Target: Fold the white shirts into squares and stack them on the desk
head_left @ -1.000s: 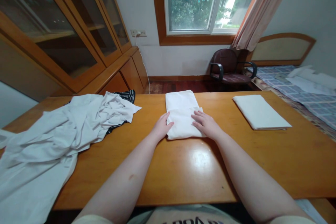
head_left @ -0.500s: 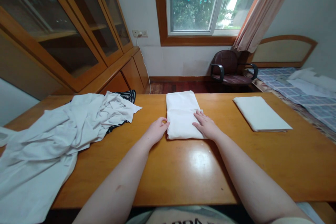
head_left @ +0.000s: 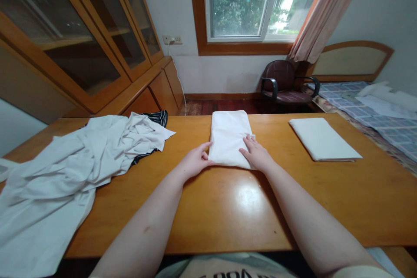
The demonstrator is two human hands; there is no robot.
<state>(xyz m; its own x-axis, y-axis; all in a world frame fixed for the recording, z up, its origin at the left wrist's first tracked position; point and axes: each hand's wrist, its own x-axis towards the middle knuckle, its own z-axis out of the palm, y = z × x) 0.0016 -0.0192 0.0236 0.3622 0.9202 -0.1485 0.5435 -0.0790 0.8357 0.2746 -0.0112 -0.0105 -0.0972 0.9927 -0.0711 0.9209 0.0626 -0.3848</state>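
A white cloth folded into a rectangle (head_left: pixel 230 134) lies on the wooden table in front of me. At its left edge is my left hand (head_left: pixel 196 160), its thumb at the near corner and its index finger touching higher up the side; the other fingers curl partly out of sight. My right hand (head_left: pixel 256 153) rests flat on the cloth's right side, fingers spread. A small flap of fabric sticks out beside the right fingertips.
A loose heap of white cloth (head_left: pixel 78 160) covers the table's left side, with black striped fabric (head_left: pixel 159 118) under it. Another folded white cloth (head_left: pixel 324 140) lies to the right. Beyond the table (head_left: pixel 208 226) stand an armchair (head_left: pixel 282 80) and a glass-door cabinet (head_left: pixel 87 30).
The folded cloth has turned slightly and its far end has shifted right. My left hand has opened its fingers along the left edge; my right hand stays flat on the cloth.
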